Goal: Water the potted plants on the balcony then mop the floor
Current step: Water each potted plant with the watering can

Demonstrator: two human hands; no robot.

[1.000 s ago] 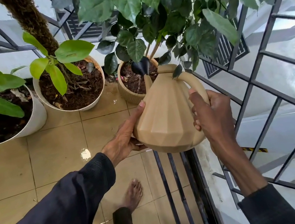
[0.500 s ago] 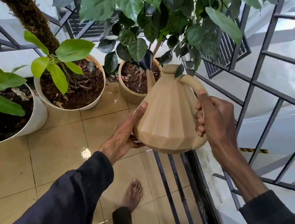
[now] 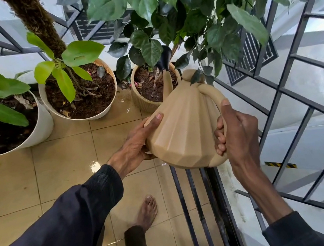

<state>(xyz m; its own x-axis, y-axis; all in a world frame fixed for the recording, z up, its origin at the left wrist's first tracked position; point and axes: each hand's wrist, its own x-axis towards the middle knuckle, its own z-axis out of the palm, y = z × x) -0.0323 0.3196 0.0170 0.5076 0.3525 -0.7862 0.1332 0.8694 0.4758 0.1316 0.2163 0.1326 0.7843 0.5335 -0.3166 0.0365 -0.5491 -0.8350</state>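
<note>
Floor tiles [image 3: 59, 168] spread left of and below the watering can [image 3: 183, 132], with wet patches [image 3: 95, 165] shining just left of the can's base; dark railing [image 3: 300, 103] runs right of the can and under it; leafy plant [image 3: 161, 8] hangs over the can from above, rooted in the ribbed pot [image 3: 144, 104] just beyond the can's spout; two more pots sit further left of the can, nearer white pot [image 3: 85, 116] then far white pot [image 3: 39, 127], both with dark soil; can is held in the air, tipped forward, its black rose [image 3: 163, 60] over the ribbed pot's soil among the leaves; cannot tell if water is coming out; right hand [image 3: 239, 130] is wrapped round the can's handle, fingers curled through the loop, thumb up on top; left hand [image 3: 137, 145] props the can's lower left side, thumb flat along a facet, fingers under the base mostly hidden, more a support than a grip; bare foot [image 3: 146, 212] stands below the can.

Progress, as a judgement: watering is the step in hand, at the pot nearest the railing; the white pots' dark soil may mean they are done, not certain; mopping not begun, no mop in view, puddles left for it.
</note>
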